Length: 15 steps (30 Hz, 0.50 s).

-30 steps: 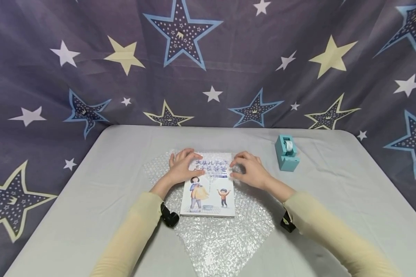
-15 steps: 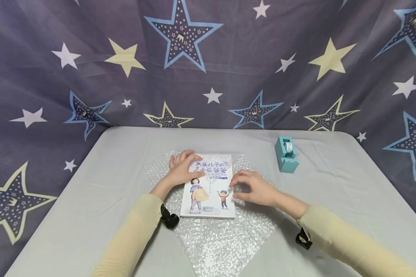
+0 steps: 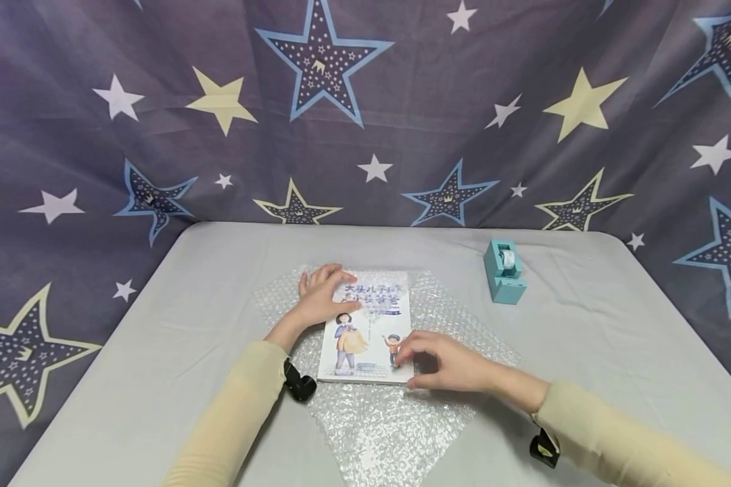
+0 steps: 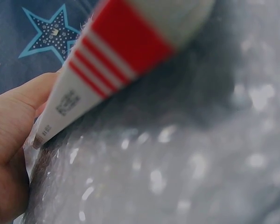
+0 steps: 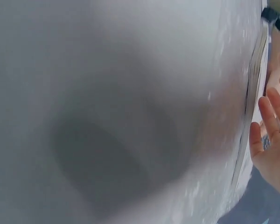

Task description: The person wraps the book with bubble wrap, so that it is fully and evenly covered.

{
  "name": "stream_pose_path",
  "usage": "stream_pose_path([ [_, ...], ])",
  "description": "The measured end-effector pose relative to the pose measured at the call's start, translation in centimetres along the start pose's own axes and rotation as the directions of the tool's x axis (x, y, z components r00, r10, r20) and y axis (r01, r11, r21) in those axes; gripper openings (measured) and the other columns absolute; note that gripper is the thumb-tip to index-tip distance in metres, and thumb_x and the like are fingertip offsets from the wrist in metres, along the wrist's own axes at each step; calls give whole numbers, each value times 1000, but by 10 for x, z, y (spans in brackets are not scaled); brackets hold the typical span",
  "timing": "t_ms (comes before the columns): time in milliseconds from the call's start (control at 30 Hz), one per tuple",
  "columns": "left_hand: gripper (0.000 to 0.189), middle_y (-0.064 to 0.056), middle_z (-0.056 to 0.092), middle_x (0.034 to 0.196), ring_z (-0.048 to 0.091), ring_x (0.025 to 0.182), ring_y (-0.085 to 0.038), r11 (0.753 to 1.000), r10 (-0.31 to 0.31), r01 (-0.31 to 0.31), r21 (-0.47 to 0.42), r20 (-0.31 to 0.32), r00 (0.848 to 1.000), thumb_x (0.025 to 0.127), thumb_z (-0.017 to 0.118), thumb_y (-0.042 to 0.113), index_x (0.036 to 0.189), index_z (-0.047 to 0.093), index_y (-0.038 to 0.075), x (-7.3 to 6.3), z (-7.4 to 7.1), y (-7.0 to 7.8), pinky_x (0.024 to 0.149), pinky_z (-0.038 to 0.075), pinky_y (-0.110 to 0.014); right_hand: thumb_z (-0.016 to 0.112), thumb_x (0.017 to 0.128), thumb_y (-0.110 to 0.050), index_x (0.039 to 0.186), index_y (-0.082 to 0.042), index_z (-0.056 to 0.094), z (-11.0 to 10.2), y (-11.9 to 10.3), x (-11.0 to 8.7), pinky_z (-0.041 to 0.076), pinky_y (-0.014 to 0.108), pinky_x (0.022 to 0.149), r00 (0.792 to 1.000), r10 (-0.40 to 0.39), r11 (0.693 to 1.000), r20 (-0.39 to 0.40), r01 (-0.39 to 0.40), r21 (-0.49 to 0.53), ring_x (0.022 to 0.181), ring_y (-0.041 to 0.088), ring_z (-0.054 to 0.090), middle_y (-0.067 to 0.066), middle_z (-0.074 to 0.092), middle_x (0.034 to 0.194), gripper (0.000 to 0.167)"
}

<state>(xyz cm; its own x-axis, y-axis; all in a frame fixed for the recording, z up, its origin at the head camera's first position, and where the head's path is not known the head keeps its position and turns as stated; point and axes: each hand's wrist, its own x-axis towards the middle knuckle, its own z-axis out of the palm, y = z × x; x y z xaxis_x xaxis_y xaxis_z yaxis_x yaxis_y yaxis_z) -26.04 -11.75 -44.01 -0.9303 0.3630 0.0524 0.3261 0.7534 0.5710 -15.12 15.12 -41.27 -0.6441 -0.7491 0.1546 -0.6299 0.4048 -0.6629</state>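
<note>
A white picture book with two drawn figures and purple lettering lies on a sheet of bubble wrap. My left hand rests at the book's upper left side, thumb and forefinger spread over the cover. In the left wrist view the red-striped spine rises beside that hand. My right hand is at the book's lower right, its fingers over the cover's edge by the small drawn figure and its thumb near the corner. The right wrist view shows the right hand with its fingers extended, next to the book's page edge.
A teal tape dispenser with a roll of tape stands at the back right of the grey-covered table. A dark curtain printed with stars hangs behind the table. Each wrist wears a black camera mount.
My right hand has slid down along the book's right side toward its lower corner. Bubble wrap on the right now spreads farther out. My left hand and the book have hardly moved.
</note>
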Motion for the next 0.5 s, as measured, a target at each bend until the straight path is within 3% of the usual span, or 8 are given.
stream_pose_path([
  [267,48,-7,24,146,15,135,-33,1000,7,-7,-6,-12,1000,77,66,47,118,52,26,1,0,0,106,-12,-57,72,75,-27,100,-22,63,13,-16,-2,39,27,90,986,-129,992,107,128,13,97,1,53,-15,61,101,26],
  [500,48,-7,25,146,16,135,-33,1000,6,-6,4,-9,1000,78,66,48,118,52,26,0,1,-1,105,-11,-58,72,75,-25,99,-20,63,20,-26,-5,39,24,92,950,-279,960,139,281,2,98,-1,54,-12,63,100,26],
])
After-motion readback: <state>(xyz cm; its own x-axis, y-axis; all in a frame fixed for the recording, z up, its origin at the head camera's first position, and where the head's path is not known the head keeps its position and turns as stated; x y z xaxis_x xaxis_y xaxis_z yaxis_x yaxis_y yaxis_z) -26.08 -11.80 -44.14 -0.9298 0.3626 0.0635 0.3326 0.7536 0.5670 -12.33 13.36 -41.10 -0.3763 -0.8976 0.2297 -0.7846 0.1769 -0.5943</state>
